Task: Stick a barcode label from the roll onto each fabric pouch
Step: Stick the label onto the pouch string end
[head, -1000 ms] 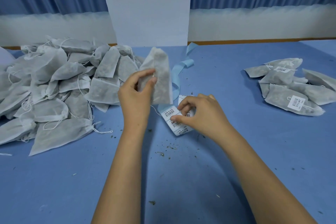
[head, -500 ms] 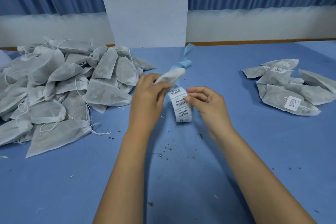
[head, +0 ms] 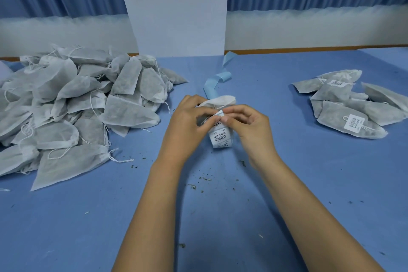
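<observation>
Centre frame: the label roll [head: 220, 137], lifted off the surface [head: 220, 216], is now held with the pouch [head: 223, 100] in the grip of the left hand [head: 187, 121]; its top label [head: 219, 115] is pinched by the right hand [head: 249, 123], apparently for peeling.

The blue table [head: 309, 183] carries a big heap of plain pouches [head: 77, 106] well left of the fingers [head: 237, 111]. A smaller pile of labelled pouches [head: 348, 106] lies well to their right, a curled blue strip [head: 217, 79] just beyond them, and dark crumbs [head: 204, 179] on the near side.
</observation>
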The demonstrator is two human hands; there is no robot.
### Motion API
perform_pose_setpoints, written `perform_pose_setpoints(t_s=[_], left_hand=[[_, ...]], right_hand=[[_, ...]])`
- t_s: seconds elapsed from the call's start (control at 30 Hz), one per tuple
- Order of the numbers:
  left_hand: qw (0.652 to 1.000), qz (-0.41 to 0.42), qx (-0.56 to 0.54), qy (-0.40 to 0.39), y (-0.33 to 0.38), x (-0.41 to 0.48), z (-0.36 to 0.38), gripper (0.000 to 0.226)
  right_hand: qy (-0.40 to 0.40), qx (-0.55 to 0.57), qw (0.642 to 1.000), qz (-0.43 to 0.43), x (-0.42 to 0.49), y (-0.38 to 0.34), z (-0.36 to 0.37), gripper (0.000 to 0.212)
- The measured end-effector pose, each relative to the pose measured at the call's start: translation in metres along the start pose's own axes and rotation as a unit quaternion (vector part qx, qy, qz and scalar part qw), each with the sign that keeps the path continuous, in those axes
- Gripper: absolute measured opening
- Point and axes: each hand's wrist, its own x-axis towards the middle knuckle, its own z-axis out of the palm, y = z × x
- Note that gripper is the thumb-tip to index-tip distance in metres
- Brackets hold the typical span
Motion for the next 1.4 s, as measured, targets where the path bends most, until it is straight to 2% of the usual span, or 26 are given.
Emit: perform_pose_setpoints(t_s=[0.27, 0.37, 0.47, 0.53, 0.6, 0.63, 0.7, 0.77, 0.87, 0.97, 1.13, 1.2, 1.27, 1.33, 1.4], left_hand=[[0.999, -0.011, -0.013, 0.032, 0.0, 0.0, -0.001, 0.01], [0.985, -0.095, -0.07, 0.126, 0.005, 0.002, -0.004, 0.014], [0.936, -0.176, -0.16, 0.258, 0.004, 0.003, -0.017, 0.024], [0.899, -0.191, -0.213, 0.331, 0.004, 0.004, -0.026, 0.02], [0.887, -0.167, -0.228, 0.365, 0.008, 0.004, -0.03, 0.014], [0.897, -0.141, -0.211, 0.362, 0.011, 0.004, -0.029, 0.012], [0.938, -0.06, -0.107, 0.323, 0.015, 0.003, -0.023, 0.013], [0.964, 0.052, 0.012, 0.26, 0.016, 0.001, -0.013, 0.012], [0.964, 0.178, 0.086, 0.179, 0.014, -0.001, 0.001, 0.009], [0.959, 0.219, 0.094, 0.152, 0.013, -0.001, 0.006, 0.012], [0.966, 0.197, 0.081, 0.147, 0.014, -0.001, 0.006, 0.012], [0.978, 0.144, 0.039, 0.145, 0.016, -0.001, 0.003, 0.023], [0.982, 0.063, -0.04, 0.174, 0.017, 0.0, -0.004, 0.022], [0.966, -0.013, -0.138, 0.218, 0.014, 0.0, -0.012, 0.02], [0.949, -0.065, -0.212, 0.223, 0.012, 0.002, -0.016, 0.029]], right_hand=[[-0.014, -0.091, 0.994, -0.057, 0.0, 0.0, 0.002, 0.021], [-0.008, -0.112, 0.992, -0.051, 0.0, 0.0, 0.001, 0.026], [0.026, -0.13, 0.99, -0.048, 0.001, 0.003, 0.0, 0.025], [0.071, -0.152, 0.984, -0.051, 0.002, 0.006, -0.003, 0.022], [0.116, -0.2, 0.971, -0.066, 0.002, 0.008, -0.005, 0.023], [0.132, -0.228, 0.961, -0.085, 0.002, 0.007, -0.005, 0.025], [0.121, -0.24, 0.955, -0.124, 0.001, 0.003, -0.003, 0.025], [0.051, -0.146, 0.982, -0.105, -0.002, -0.001, 0.004, 0.027], [-0.011, -0.02, 0.999, -0.035, -0.006, -0.005, 0.01, 0.036], [-0.019, 0.008, 1.0, 0.006, -0.004, -0.007, 0.006, 0.037], [-0.046, 0.07, 0.995, 0.046, -0.001, -0.009, 0.002, 0.027], [-0.024, 0.075, 0.995, 0.056, 0.001, -0.011, 0.001, 0.032], [0.019, 0.067, 0.996, 0.063, 0.002, -0.014, -0.003, 0.034], [0.052, 0.012, 0.998, 0.027, 0.003, -0.017, -0.008, 0.03], [0.059, -0.016, 0.997, -0.038, 0.0, -0.021, -0.009, 0.024]])
